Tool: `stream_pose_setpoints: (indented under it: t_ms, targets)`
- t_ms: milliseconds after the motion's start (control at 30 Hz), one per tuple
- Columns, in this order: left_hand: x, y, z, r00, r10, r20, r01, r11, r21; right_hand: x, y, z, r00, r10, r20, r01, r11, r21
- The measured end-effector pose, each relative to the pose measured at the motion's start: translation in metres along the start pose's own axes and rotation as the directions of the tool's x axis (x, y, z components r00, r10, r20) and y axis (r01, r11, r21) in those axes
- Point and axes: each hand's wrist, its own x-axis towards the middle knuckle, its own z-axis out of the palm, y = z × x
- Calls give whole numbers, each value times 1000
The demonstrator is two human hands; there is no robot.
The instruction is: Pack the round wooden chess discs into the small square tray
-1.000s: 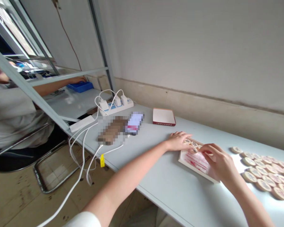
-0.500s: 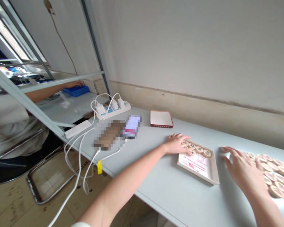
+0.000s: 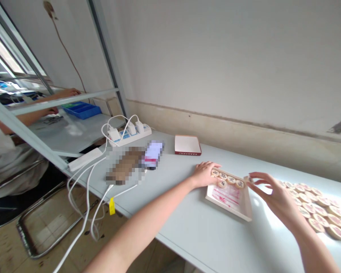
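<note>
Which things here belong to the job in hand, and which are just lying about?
In use:
left hand, at the box
right hand, pinching a piece
boxed pieces
loose pieces

Lying about, it seems:
power strip
phone
yellow tag
brown item, blurred
red-edged tray, untouched, maybe the box's lid

Single head-worn view, looking forward and obliquely down across the bench [image 3: 187, 220] toward the wall [image 3: 216, 76]; left hand [image 3: 205, 175], right hand [image 3: 277, 195] and box tray [image 3: 246, 206] lie right of centre, at middle distance
</note>
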Motion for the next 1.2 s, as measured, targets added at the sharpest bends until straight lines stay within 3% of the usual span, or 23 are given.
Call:
stream_pose_setpoints:
  t_ms: [67,167,467,667,767,900,1033,1100,1200]
  targets:
    - [0,0,0,1000,5,-11,-4,1000,7,0,-8,1,985,-122,121,110,989,100]
    - [-1,0,1,1000,15,-17,-15,1000,24,-2,-17,8,952,-192,236,184,981,58]
    - [0,0,2,999,23,-36,-22,999,43,-2,-19,29,958,-256,129,262,965,-28]
    - [0,2,1,999,14,-32,-13,999,45,-1,-19,21,955,-250,163,258,966,-30]
    - [0,2,1,999,1,-34,0,999,40,-2,-13,9,973,-220,63,228,958,-172]
    - [0,3,0,1000,2,-26,-2,1000,14,-4,11,6,983,-86,-161,-10,856,-518]
    - [-1,2,-1,999,13,-31,-12,1000,9,-5,39,19,989,134,-65,-147,804,-577]
    - [-1,1,0,999,17,-29,-17,1000,10,-4,48,25,990,137,-24,-126,804,-581]
    - [-1,1,0,999,20,-27,-20,1000,13,-2,52,30,999,34,-15,-37,832,-553]
